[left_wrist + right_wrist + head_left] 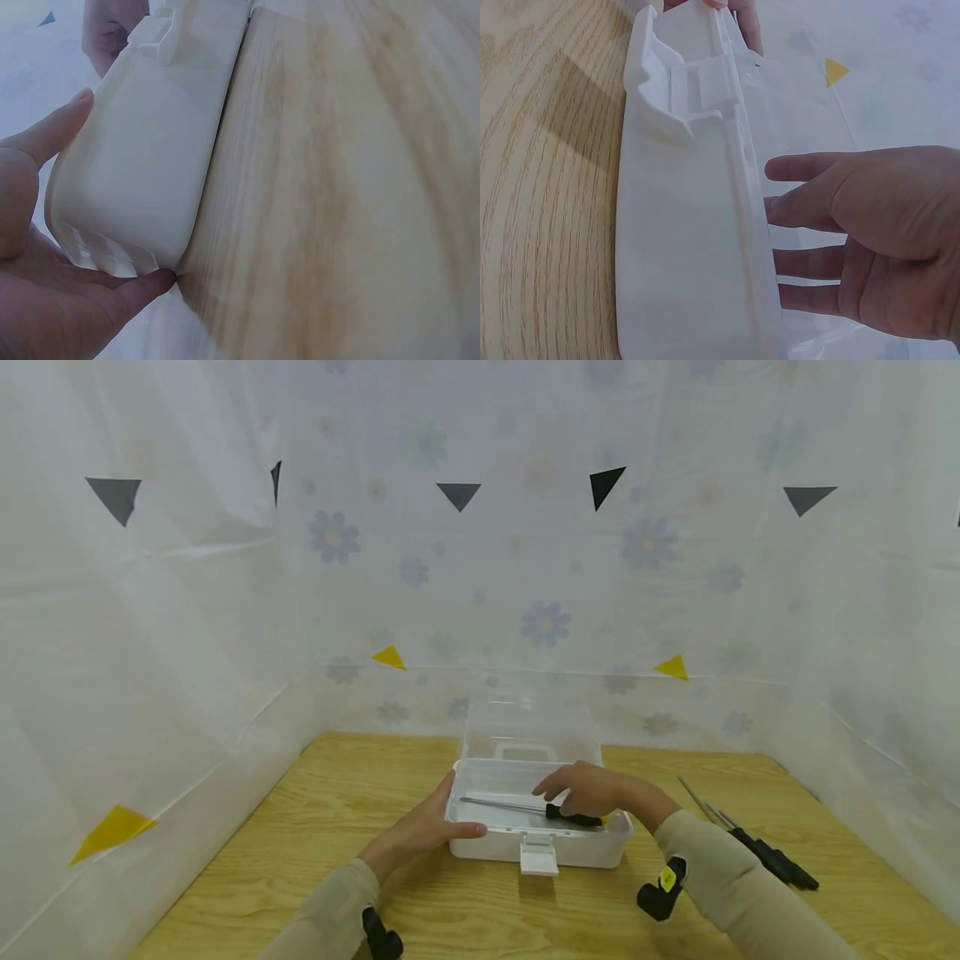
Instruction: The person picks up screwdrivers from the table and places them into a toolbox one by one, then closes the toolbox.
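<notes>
Two hands work at a white box near the front of the table. The left hand braces the box's left corner, thumb along the front wall and palm against the end, fingers relaxed rather than curled tight. From the left wrist the same corner fills the view, the thumb lying flat on the plastic. The right hand hovers over the open box with its fingers spread and loose, gripping nothing; the right wrist view shows the palm open just beside the rim. Under it, inside the box, lies a screwdriver, black handle to the right, shaft pointing left. A latch hangs down from the front wall. Further right on the table, well apart from the box, lie more screwdrivers with black handles. Behind the box its clear lid stands upright. Beyond is a flowered curtain with dark and yellow triangles.
</notes>
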